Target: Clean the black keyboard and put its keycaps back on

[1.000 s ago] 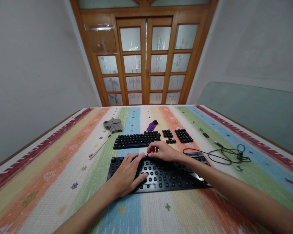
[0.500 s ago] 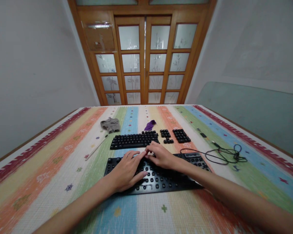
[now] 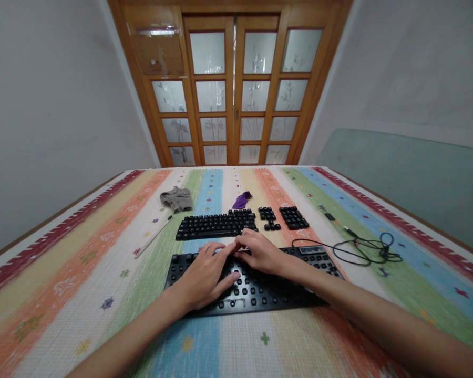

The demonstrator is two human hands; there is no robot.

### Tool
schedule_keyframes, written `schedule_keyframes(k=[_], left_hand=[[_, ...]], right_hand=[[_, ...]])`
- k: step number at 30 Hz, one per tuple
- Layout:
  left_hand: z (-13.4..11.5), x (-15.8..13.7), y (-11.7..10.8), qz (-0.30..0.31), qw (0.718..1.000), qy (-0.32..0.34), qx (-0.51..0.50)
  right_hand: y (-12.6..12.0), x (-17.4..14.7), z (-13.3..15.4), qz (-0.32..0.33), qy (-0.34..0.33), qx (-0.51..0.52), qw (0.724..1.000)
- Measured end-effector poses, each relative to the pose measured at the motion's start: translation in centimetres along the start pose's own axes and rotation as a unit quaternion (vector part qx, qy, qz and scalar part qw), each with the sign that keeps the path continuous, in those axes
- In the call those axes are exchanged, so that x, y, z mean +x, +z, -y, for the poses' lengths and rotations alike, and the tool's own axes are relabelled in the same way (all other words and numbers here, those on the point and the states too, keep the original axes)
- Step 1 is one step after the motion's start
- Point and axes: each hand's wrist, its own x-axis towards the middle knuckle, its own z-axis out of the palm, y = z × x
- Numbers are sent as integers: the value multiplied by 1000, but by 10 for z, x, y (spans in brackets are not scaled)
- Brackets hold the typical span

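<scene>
A black keyboard base [image 3: 260, 300] with most of its keycaps off lies in front of me, bare key posts showing. My left hand [image 3: 205, 278] rests over its left half, thumb and fingers spread. The left fingertips meet those of my right hand [image 3: 260, 252] near the keyboard's back edge. My right fingers are bent and pinched together; whatever lies between them is hidden. Behind the base, loose black keycaps [image 3: 213, 224] are laid out in keyboard order. Smaller groups, the navigation keycaps [image 3: 267, 213] and the number-pad keycaps [image 3: 294, 218], sit to their right.
A grey cloth [image 3: 177, 199] and a purple cloth [image 3: 242, 200] lie farther back. At left is a thin stick with a dark tip [image 3: 153, 237]. The coiled USB cable [image 3: 362, 252] and a small black piece [image 3: 329, 216] are at right, on the striped tablecloth [image 3: 102, 252].
The camera view has shifted slightly. Both hands keep nearly the same pose over the keyboard, fingertips still together at its back edge.
</scene>
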Motion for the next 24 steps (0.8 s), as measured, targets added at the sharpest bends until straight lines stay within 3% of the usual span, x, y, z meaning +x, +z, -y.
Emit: schedule_keyframes(k=[13, 20, 24], left_hand=[[-1, -1, 4, 13, 999, 13, 26], [-4, -3, 2, 21, 1000, -2, 13], [-4, -4, 2, 26, 1000, -9, 14]], right_hand=[[-3, 7, 1, 48, 26, -19, 998], [-25, 21, -12, 129, -4, 12, 992], [-30, 38, -34, 63, 23, -19, 998]])
